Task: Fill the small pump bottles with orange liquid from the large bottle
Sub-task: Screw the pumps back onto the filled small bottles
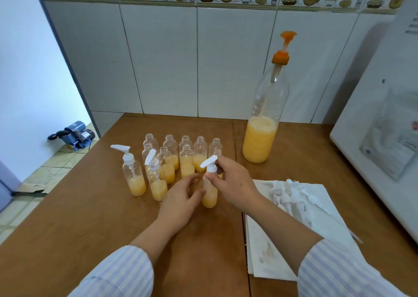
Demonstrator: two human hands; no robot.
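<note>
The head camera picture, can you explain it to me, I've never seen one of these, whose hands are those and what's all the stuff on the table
There is no machine here. One wide-angle camera sits on a person's head and looks down, so the two arms in striped sleeves are that person's own.

On the brown table stands a large bottle with an orange pump, about a third full of orange liquid. Left of it is a cluster of small clear bottles, open-topped, most partly filled. Two more in front already wear white pumps.

The left hand steadies a third small bottle, while the right hand grips its white pump top, apparently fitting it. Spare white pumps lie on a paper towel to the right, beside a white appliance.
</note>
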